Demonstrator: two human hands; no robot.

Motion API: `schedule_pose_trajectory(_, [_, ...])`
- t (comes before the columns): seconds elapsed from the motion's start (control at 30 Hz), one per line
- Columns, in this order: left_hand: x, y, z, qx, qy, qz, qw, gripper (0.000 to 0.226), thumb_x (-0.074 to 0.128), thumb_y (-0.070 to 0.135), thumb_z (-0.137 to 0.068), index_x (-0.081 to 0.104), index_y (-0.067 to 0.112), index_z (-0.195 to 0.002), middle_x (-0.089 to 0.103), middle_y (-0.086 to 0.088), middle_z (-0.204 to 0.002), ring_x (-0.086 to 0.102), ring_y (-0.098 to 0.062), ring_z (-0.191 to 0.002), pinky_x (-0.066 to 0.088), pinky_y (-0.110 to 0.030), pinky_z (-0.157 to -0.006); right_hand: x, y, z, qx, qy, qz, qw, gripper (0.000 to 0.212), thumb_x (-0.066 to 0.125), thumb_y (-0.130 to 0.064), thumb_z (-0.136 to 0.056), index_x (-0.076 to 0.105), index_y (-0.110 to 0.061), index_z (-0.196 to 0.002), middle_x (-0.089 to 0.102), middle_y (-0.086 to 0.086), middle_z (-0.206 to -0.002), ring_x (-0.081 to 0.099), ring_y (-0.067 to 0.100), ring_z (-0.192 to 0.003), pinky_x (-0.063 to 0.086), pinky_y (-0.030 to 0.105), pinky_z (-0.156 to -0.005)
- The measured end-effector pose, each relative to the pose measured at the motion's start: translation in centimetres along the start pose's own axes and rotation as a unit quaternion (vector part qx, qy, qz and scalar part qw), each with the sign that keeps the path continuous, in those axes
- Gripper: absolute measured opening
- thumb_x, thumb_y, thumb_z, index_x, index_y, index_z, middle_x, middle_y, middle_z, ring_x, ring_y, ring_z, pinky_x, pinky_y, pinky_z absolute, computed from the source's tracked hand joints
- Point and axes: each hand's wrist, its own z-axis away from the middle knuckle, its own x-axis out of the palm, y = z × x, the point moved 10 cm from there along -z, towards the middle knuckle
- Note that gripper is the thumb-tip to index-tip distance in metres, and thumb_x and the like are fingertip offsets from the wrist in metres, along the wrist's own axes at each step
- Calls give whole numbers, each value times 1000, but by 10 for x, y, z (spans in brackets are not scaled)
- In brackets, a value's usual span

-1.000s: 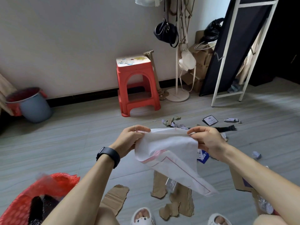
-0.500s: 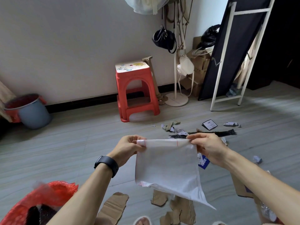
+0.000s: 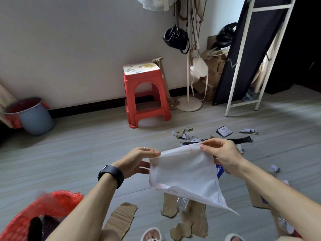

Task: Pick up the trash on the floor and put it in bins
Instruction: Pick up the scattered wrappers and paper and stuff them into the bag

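Against the far-left wall stands a blue bucket (image 3: 37, 119) with a red liner. Nearer, at the lower left edge, a red bag (image 3: 59, 204) holds dark items. Just right of it, a torn cardboard piece (image 3: 121, 218) lies on the floor.

At centre, off the floor, the left hand (image 3: 137, 161) pinches the upper left corner of a white plastic bag (image 3: 184, 173). Its curled fingertips lie on the top edge and the thumb sits lower, by the bag's left side. The bag's top edge is stretched between the two hands, and the rest hangs below them, with its bottom corner pointing down to the right. The right hand (image 3: 221, 153) grips the upper right corner between thumb and forefinger, the other fingers curled behind the sheet.

Beyond the right hand, paper scraps (image 3: 184, 134), a black strip (image 3: 243, 139) and a crumpled wad (image 3: 275, 168) lie on the floor.
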Motion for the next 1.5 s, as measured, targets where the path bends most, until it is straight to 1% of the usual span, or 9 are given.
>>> schedule_pose_trajectory(0.2, [-12,11,-4,32,94,2,995,34,71,1,-83,62,13,-113,67,-11,-97,63,-25,-78,54,-35,-72,-5,-2,-3,-14,15,-14,1000,31,78,-1,-80,69,-20,-103,73,13,-101,71,34,-94,54,59,-87])
schedule_pose_trajectory(0.37, [-19,8,-1,22,115,-26,993,28,79,4,-77,69,12,-102,74,-2,-87,68,-18,-69,57,-30,-64,-2,3,-2,17,-12,-14,1000,15,73,5,-80,75,-4,-92,73,21,-101,68,33,-82,54,53,-88])
schedule_pose_trajectory(0.57, [-19,-7,6,-30,59,-33,997,34,77,23,-84,65,22,-116,75,-8,-95,69,-25,-64,55,-29,-55,4,14,4,66,-83,-39,994,26,70,2,-82,72,-2,-108,73,19,-105,70,31,-88,62,35,-70])
schedule_pose_trajectory(0.73, [-14,0,2,-2,60,-28,998,34,44,1,-96,59,18,-121,60,2,-60,48,-15,-44,39,-22,-44,1,5,5,47,-70,-71,994,19,61,0,-91,74,-9,-101,74,7,-80,67,15,-57,54,23,-48])
schedule_pose_trajectory(0.87, [-7,3,3,1,34,67,997,41,43,-8,-88,61,15,-117,62,-9,-73,49,-16,-50,44,-22,-47,-2,-1,5,44,-64,-72,994,21,54,3,-92,73,-5,-98,73,13,-89,69,20,-67,55,25,-52])
schedule_pose_trajectory(1.03, [-4,6,7,3,-6,96,995,30,67,14,-80,69,13,-110,67,-10,-91,60,-21,-63,56,-26,-60,-3,-7,7,9,-67,-28,997,18,66,-16,-90,75,-5,-101,74,15,-97,69,26,-79,56,33,-68])
schedule_pose_trajectory(1.23, [-12,7,3,34,59,57,996,38,67,-7,-84,60,12,-117,69,-12,-100,65,-24,-80,57,-30,-66,-9,-4,3,-9,-28,-2,1000,36,74,0,-82,66,-13,-114,74,9,-100,68,27,-83,57,39,-70])
schedule_pose_trajectory(1.33, [-16,8,1,36,75,57,995,38,66,-9,-84,55,3,-118,68,-13,-99,65,-26,-85,57,-35,-74,-6,-6,5,5,-34,-43,999,23,68,9,-83,70,-2,-102,75,11,-92,71,23,-79,61,30,-68])
schedule_pose_trajectory(1.5, [-10,10,3,37,60,71,995,20,61,-2,-91,59,18,-91,61,-12,-89,56,-21,-59,49,-23,-49,-7,-5,3,-6,-23,-43,999,19,60,6,-91,72,-8,-87,73,10,-90,66,23,-78,54,37,-76])
